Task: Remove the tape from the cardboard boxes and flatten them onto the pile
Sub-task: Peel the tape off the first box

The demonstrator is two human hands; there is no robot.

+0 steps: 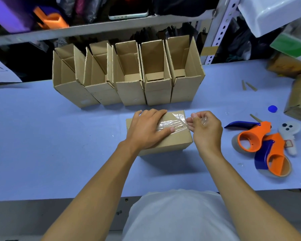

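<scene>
A small closed cardboard box (174, 141) lies on the blue table in front of me. Clear tape (172, 123) runs across its top and is partly lifted at the right end. My left hand (147, 129) rests flat on the box's top, fingers straight, holding it down. My right hand (206, 129) is at the box's right edge and pinches the loose crumpled end of the tape between thumb and fingers. Several open cardboard boxes (129, 75) stand in a row behind, at the table's far edge.
Two orange-and-blue tape dispensers (261, 143) lie to the right, with a small white toy (289, 134) and a blue cap (272, 108) beside them. More cardboard boxes (299, 100) sit at the far right. A metal shelf (97, 26) overhangs the back.
</scene>
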